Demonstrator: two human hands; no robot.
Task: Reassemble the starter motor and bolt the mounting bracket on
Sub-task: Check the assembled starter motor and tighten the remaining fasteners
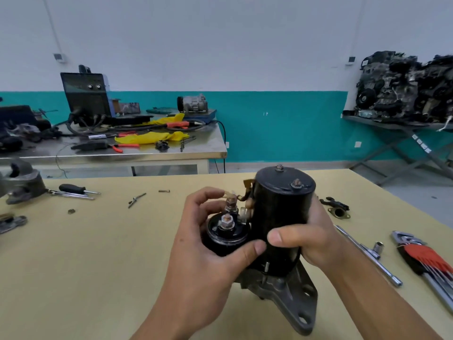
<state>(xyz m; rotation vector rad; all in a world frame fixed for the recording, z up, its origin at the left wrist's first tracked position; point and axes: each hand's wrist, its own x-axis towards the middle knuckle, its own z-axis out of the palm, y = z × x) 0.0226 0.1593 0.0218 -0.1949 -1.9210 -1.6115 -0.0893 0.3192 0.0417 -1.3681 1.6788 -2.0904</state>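
Starter motor (282,212) stands upright on the desk (98,266), held between both hands. The right hand (311,236) is wrapped round its black body, thumb across the front. The left hand (208,241) curls round the solenoid (226,238) just beside that body, thumb pressing the front, while its upper fingers close on the lead (241,198) at the rear stud (230,202). The step looks like seating that lead on the stud, though whether a nut is being turned I cannot tell. To do it well, the right hand should hold the body dead steady so the unit does not rock on the grey bracket (294,298) below both hands. The lug should lie flat on the stud, clear of the front stud nearer the left thumb. Any nut should be started by finger before a tool touches it, since fine brass threads probably cross easily. The lead ought not to be bent sharply where it leaves the body. Whether the bracket is already bolted up is hidden, so its holes deserve a check afterwards. Right of the right hand lie a socket bar (367,256) and, further out, hex keys (421,256), both within easy reach. Beyond that hand sits a small flange (339,213). Well away left of the left hand are a loose bolt (163,191) and a screwdriver (73,188).
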